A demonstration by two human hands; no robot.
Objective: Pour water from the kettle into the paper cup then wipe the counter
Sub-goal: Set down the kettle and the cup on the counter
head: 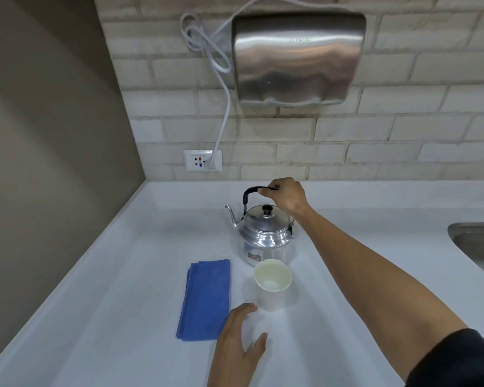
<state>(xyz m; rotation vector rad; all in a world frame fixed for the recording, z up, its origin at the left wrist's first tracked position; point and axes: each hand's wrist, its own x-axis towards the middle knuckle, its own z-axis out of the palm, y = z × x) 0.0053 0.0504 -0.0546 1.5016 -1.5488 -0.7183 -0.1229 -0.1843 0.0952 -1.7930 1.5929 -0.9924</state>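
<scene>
A shiny metal kettle (264, 233) stands on the white counter (123, 247), spout pointing left, lid on. My right hand (287, 195) is closed around its black handle from above. A white paper cup (272, 283) stands upright just in front of the kettle; I cannot tell whether it holds water. My left hand (239, 342) hovers just in front and to the left of the cup with fingers spread, holding nothing, fingertips close to the cup's base. A folded blue cloth (206, 298) lies flat to the cup's left.
A steel sink (475, 247) cuts into the counter at the right edge. On the brick wall hang a metal hand dryer (298, 57) and a socket (202, 160) with its white cord plugged in. A brown wall bounds the left.
</scene>
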